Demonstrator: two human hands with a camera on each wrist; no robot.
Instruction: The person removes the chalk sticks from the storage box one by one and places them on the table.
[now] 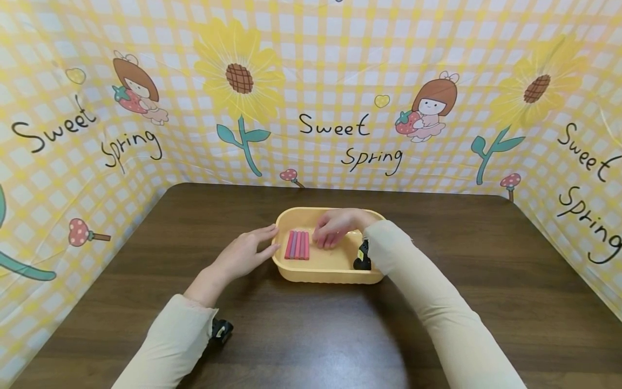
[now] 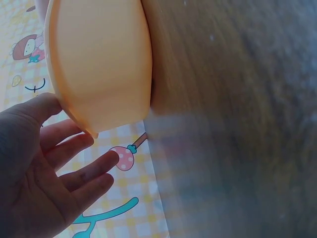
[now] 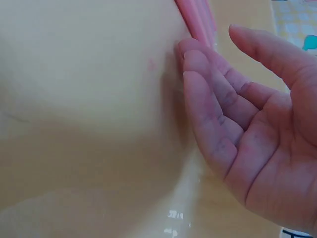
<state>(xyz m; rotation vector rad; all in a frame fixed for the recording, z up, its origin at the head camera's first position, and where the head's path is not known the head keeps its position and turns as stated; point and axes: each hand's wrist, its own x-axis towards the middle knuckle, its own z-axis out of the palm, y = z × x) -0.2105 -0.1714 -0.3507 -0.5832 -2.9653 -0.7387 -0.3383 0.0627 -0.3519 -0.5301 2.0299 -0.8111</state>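
Note:
A shallow yellow plastic basin [image 1: 330, 277] sits on the table. Several slim pink, red and purple sticks [image 1: 297, 246] lie side by side on its floor at the left. My left hand [image 1: 248, 250] rests its fingertips at the basin's left rim; in the left wrist view the fingers [image 2: 69, 148] are spread beside the basin's outer wall. Inside the basin, just right of the sticks, is my right hand [image 1: 335, 227]. Its fingers [image 3: 200, 99] are loosely bent near the basin floor, and nothing shows in the palm. Pink stick ends [image 3: 198, 20] appear just beyond these fingertips.
The dark wooden table [image 1: 311, 335] extends around the basin. A yellow checked cloth [image 1: 320, 70] printed with flowers and figures stands behind it and along both sides. Black wrist cameras [image 1: 221, 330] are worn on both arms, the right one over the basin.

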